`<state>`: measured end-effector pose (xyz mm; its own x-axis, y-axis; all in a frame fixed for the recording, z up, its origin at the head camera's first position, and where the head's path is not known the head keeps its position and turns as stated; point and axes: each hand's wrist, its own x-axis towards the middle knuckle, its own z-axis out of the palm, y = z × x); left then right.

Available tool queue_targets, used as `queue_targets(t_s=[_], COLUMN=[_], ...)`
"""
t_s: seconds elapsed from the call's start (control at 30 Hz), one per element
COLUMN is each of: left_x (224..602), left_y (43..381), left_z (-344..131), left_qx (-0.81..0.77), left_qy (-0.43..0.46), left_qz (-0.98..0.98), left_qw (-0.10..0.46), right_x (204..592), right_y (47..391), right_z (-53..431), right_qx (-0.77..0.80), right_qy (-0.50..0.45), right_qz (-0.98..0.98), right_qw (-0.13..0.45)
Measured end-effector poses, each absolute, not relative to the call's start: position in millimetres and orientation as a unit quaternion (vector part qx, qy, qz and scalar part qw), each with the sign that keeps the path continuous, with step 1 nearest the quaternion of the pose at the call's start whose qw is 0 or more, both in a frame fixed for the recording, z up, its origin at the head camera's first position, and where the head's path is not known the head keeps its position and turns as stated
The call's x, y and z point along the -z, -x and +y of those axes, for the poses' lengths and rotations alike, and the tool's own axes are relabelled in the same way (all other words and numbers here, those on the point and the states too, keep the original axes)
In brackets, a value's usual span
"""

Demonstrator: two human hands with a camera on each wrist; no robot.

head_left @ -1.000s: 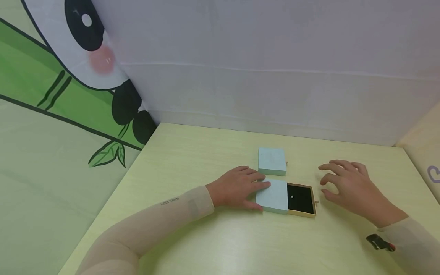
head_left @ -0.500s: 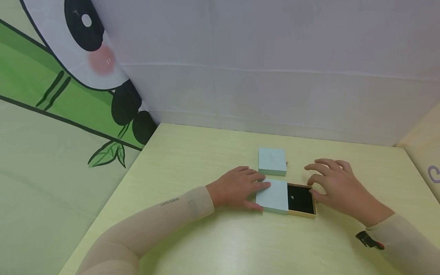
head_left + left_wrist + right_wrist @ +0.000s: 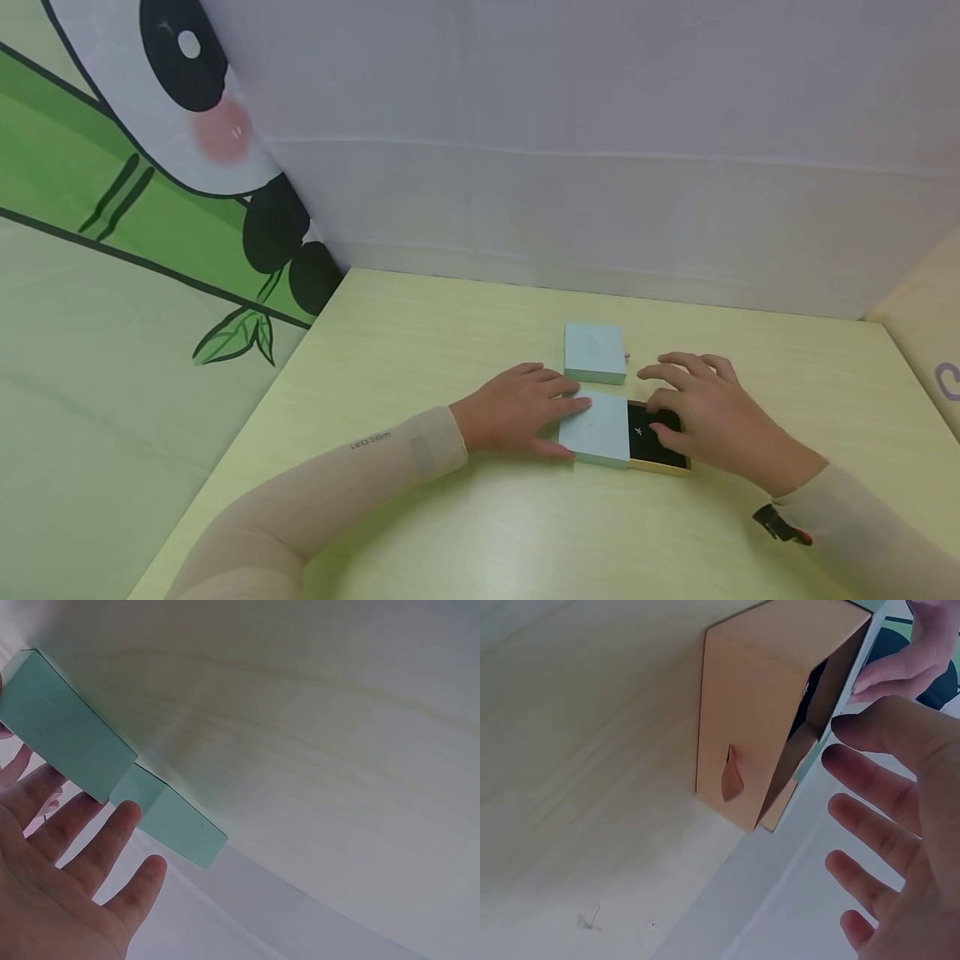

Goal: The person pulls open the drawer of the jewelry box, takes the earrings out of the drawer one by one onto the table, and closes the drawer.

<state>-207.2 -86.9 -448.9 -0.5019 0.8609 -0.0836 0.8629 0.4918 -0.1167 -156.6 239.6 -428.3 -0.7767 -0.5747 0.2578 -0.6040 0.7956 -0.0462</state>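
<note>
A pale blue box [image 3: 603,433] lies on the table with its drawer [image 3: 658,468] slid out to the right. The drawer has a black lining and a tan rim. A tiny white star-like item [image 3: 638,431] shows on the lining; its kind is too small to tell. My left hand [image 3: 510,412] holds the box's left end, thumb at the near edge and index finger on top. Over the drawer hovers my right hand [image 3: 708,417], its thumb and index finger bent toward each other with a gap between them. In the right wrist view, a small tab [image 3: 732,776] hangs from the drawer's front.
Just behind the first box sits a second pale blue box [image 3: 592,354], pushed shut, with a small tab on its right. The pale wooden table [image 3: 450,333] meets a light cloth backdrop [image 3: 562,217] at the back. A printed panda picture covers the left side.
My right hand has moved left, from beyond the drawer's right end to over its lining. My left hand and both boxes have stayed in place.
</note>
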Motion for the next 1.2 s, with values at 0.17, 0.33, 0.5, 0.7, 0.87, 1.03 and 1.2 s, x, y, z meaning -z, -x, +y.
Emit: queue_targets(t_s=[0.17,0.33,0.5,0.7,0.87,1.03,1.2], left_x=[448,448,449,447,447,447,444], left_y=[208,208,210,211,212,213,214], left_z=[-87,-87,-87,-87,-87,-87,-87], left_qx=[0.071,0.072,0.076,0.074,0.072,0.071,0.074], left_qy=[-0.499,-0.499,-0.5,-0.499,-0.499,-0.497,-0.495], left_qz=[0.864,0.864,0.863,0.863,0.864,0.865,0.866], left_qw=[0.003,-0.001,-0.007,-0.009,-0.01,-0.009,-0.01], right_x=[432,433,436,438,438,438,436], right_y=[158,159,162,166,167,170,172], right_z=[233,228,225,224,222,221,219], right_qx=[-0.059,-0.05,-0.042,-0.035,-0.037,-0.038,-0.036], right_qy=[-0.333,-0.347,-0.351,-0.361,-0.36,-0.355,-0.352], right_qz=[-0.934,-0.93,-0.929,-0.925,-0.925,-0.928,-0.929], right_qw=[0.117,0.112,0.109,0.113,0.116,0.106,0.104])
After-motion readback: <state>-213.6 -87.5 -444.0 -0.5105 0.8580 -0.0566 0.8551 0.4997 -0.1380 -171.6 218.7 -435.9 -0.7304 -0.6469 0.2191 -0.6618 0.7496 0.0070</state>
